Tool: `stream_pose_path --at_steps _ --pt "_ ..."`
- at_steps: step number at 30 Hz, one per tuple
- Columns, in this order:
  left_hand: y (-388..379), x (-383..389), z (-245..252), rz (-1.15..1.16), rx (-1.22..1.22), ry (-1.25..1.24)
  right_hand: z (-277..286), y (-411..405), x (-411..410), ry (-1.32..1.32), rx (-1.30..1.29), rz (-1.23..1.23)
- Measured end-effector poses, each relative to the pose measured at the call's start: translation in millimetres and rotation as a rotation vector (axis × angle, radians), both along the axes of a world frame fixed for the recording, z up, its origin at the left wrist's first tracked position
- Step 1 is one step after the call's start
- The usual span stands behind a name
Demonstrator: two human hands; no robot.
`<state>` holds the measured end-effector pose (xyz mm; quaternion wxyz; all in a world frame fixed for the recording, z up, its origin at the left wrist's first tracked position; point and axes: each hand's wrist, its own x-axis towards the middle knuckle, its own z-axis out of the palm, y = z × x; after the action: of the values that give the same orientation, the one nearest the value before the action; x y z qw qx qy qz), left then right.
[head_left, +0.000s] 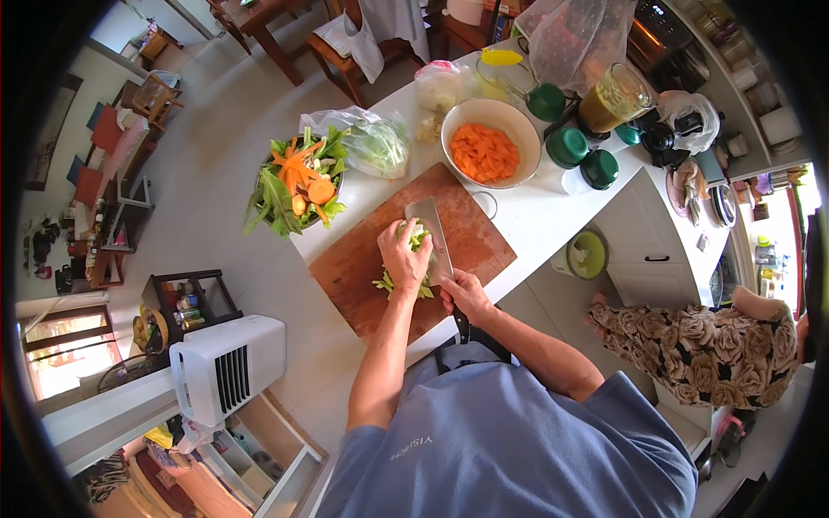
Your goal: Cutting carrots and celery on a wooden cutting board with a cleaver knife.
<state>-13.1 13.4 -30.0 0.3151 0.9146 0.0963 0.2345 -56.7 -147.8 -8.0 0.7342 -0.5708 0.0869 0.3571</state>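
My right hand (467,298) grips the black handle of a cleaver (443,249). The broad steel blade reaches forward over the wooden cutting board (363,259). Against the blade's left side, my left hand (405,256) is curled over chopped green stalks (418,234), apparently celery, with bits showing between thumb and fingers. More cut green pieces (383,283) lie on the board under the left wrist. Beyond the board stands a white bowl (532,157) containing sliced carrots (484,154).
A bowl heaped with leafy trimmings and carrot ends (301,178) sits at the counter's left corner, beside bagged greens (379,146). Green-lidded jars (567,147) and a blender jug (612,100) stand right of the carrots. A person in a floral garment (699,349) is at right.
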Motion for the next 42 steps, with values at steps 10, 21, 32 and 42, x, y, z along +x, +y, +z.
stream_pose_path --at_steps 10,21,32,42 --pt "9.6 24.8 39.3 0.091 0.021 0.002 32.1 3.6 37.0 0.074 0.164 0.071" --pt "-82.7 157.1 98.2 -0.087 -0.112 -0.199 92.4 -78.0 134.9 -0.217 -0.018 -0.079" --pt "-140.6 222.6 44.8 -0.272 0.156 0.65 101.9 -121.3 192.7 -0.865 -0.717 -0.188" --pt "-108.4 147.2 41.8 -0.46 0.132 0.182 95.7 -126.7 141.1 -0.783 -0.488 -0.125"
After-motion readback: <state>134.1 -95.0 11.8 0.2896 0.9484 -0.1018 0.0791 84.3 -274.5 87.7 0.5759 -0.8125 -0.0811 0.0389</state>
